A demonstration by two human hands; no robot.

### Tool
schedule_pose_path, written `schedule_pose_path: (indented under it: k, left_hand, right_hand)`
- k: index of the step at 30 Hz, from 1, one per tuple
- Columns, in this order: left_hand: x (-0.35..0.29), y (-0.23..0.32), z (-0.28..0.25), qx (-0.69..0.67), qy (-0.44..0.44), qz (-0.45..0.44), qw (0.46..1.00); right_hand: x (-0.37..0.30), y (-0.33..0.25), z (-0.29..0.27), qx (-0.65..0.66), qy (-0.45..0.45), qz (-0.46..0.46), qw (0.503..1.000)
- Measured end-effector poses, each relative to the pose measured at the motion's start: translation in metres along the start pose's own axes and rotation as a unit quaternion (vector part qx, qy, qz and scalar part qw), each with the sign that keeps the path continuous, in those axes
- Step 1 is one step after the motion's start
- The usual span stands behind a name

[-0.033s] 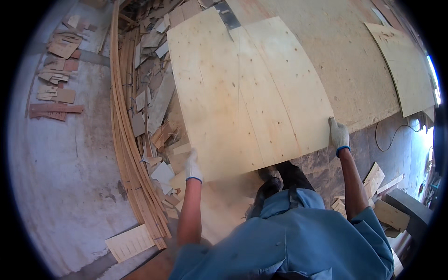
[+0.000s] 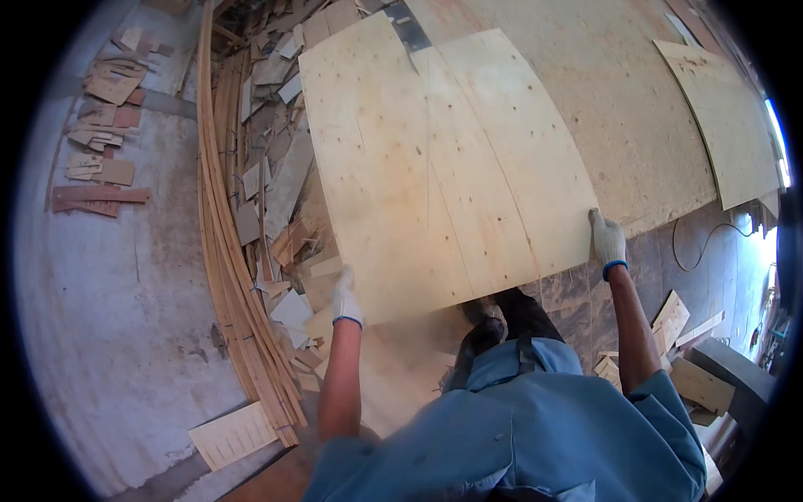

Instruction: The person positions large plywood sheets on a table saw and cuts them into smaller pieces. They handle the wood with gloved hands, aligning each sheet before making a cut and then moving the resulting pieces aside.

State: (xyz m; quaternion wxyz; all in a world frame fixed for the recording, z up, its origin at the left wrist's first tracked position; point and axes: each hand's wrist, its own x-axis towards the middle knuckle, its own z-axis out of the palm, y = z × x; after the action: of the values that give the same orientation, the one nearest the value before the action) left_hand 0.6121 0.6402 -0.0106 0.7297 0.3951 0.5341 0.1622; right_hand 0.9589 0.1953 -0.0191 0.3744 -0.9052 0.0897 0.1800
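Note:
A large pale wood veneer sheet [image 2: 443, 167] with small dark knots and long cracks spans the space before me, with a notch in its far edge. At its near left corner, my left hand [image 2: 345, 299] in a white knitted glove is closed on the edge. My right hand [image 2: 608, 240], gloved likewise with a blue cuff, grips the near right corner. The fingers of both hands are partly hidden by the sheet. Beyond and to the right, a broad brownish board surface [image 2: 636, 142] lies partly under the sheet.
Long thin wooden strips [image 2: 219, 243] lie bundled at my left, beside a heap of wood offcuts [image 2: 284, 184]. Several scrap pieces [image 2: 109, 125] line the floor at far left. Another veneer sheet [image 2: 719, 125] rests at far right. A thin cable [image 2: 698, 259] loops below it.

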Motion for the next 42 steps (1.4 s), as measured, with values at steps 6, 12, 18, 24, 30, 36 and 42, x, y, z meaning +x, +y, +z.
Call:
schedule_pose_path:
  k: [6,12,18,24,30,36,42]
  left_hand:
    - [-0.002,0.009,0.006,0.076,0.013,0.006,0.997]
    - [-0.020,0.026,0.034,0.055,0.017,0.025,0.998]
    - [-0.010,0.028,0.033,0.058,0.027,0.023,0.998]
    - [-0.028,0.045,0.061,0.069,0.027,0.038,0.997]
    - [-0.009,0.039,0.048,0.049,0.030,0.033,0.998]
    - [-0.006,0.042,0.052,0.101,0.051,0.061,0.992]
    - [0.006,0.041,0.050,0.036,0.029,0.016,0.999]
  right_hand:
    - [0.005,-0.010,0.001,-0.030,0.001,-0.005,1.000]
    - [0.018,-0.009,0.004,-0.041,-0.002,-0.001,0.999]
    - [0.024,-0.014,0.007,-0.056,-0.005,-0.014,0.998]
    - [0.037,-0.014,0.010,-0.057,-0.010,-0.002,0.998]
    - [0.037,-0.022,0.011,-0.044,-0.018,-0.001,0.999]
    - [0.046,-0.024,0.011,-0.072,-0.018,-0.003,0.997]
    - [0.045,-0.036,0.013,-0.051,-0.009,-0.005,0.999]
